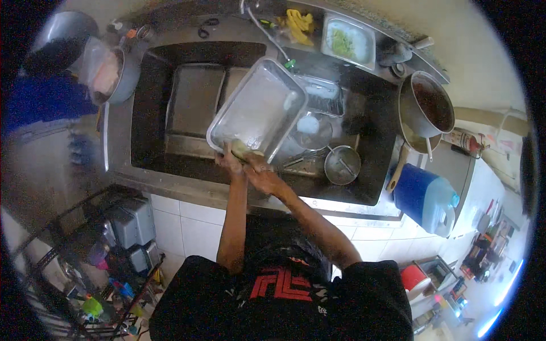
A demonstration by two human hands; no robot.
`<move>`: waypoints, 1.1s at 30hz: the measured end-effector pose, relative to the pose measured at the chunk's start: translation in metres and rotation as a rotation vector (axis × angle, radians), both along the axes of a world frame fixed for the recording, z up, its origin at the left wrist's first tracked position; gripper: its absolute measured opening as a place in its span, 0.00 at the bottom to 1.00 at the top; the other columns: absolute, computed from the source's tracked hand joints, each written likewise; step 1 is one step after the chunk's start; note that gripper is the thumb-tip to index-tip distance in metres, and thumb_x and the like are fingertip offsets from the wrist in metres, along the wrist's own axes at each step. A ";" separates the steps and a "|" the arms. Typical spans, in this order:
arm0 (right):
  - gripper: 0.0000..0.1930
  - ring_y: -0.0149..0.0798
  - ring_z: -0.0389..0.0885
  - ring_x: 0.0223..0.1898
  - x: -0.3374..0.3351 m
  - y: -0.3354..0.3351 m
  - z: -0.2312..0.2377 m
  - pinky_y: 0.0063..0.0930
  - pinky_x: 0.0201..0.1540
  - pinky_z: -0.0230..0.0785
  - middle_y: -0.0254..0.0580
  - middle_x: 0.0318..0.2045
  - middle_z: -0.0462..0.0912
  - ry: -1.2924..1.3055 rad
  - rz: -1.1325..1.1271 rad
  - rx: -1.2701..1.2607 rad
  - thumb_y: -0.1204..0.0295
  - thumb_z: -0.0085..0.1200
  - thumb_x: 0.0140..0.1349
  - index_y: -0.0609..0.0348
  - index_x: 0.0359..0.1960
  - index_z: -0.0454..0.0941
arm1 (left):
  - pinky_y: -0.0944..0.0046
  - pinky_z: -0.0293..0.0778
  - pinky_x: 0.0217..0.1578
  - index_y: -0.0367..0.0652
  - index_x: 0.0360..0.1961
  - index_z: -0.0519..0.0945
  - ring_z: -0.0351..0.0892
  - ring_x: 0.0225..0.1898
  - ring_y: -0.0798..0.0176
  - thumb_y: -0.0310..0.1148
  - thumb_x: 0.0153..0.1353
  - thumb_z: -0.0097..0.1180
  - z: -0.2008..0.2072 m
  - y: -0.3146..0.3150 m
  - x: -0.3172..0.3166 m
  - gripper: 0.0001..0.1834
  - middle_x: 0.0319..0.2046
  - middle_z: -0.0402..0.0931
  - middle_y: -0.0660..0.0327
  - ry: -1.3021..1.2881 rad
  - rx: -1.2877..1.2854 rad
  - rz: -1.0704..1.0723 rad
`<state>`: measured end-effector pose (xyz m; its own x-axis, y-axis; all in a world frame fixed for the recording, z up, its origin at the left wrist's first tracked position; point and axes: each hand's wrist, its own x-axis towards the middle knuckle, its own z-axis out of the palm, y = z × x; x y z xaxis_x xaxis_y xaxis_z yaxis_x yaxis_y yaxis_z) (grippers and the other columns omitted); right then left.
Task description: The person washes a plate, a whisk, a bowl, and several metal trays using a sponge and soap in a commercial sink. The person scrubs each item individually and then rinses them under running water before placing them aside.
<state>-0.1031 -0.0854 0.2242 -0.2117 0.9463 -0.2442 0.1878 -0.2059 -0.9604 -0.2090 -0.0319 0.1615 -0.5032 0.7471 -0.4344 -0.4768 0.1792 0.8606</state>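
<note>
Tilted over the dark sink [151,153] is a rectangular metal pan [250,113], wet and shiny inside. My left hand [229,163] is closed around its near rim, by the lower left corner. Close beside it, my right hand [265,176] is closed at the same edge on a yellow-green sponge [243,152], which rests against the pan's inner side. The fingers partly cover the sponge. Right of the pan, inside the sink, are a small saucepan [342,165], a round lid-like piece with suds [310,132] and a smaller tray with foamy water [324,94].
A hose [261,25] hangs over the back edge near yellow cloths [298,25] and a metal tray with a green scrubber [344,42]. Stacked pots [424,108] and a blue jug [424,196] stand right; a pot with a plastic bag [122,77] stands left.
</note>
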 end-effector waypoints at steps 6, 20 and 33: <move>0.25 0.52 0.59 0.60 0.007 0.031 0.038 0.37 0.64 0.44 0.56 0.58 0.61 -0.169 0.115 -0.240 0.56 0.36 0.62 0.59 0.57 0.62 | 0.66 0.68 0.39 0.37 0.37 0.74 0.70 0.39 0.65 0.37 0.59 0.53 0.013 0.012 0.003 0.13 0.39 0.71 0.60 0.277 0.039 -0.184; 0.27 0.50 0.51 0.64 -0.014 0.051 0.004 0.38 0.65 0.38 0.55 0.60 0.57 -0.263 0.166 0.048 0.54 0.26 0.66 0.56 0.62 0.55 | 0.63 0.69 0.36 0.37 0.41 0.70 0.69 0.38 0.65 0.49 0.65 0.38 -0.046 0.010 -0.028 0.23 0.37 0.70 0.61 0.446 0.206 -0.488; 0.25 0.55 0.64 0.56 0.008 0.016 -0.007 0.48 0.61 0.47 0.54 0.52 0.69 -0.265 0.293 -0.119 0.53 0.38 0.60 0.57 0.51 0.69 | 0.54 0.64 0.51 0.37 0.52 0.66 0.67 0.49 0.50 0.38 0.57 0.46 -0.062 0.000 -0.045 0.23 0.49 0.66 0.51 0.733 0.122 -0.449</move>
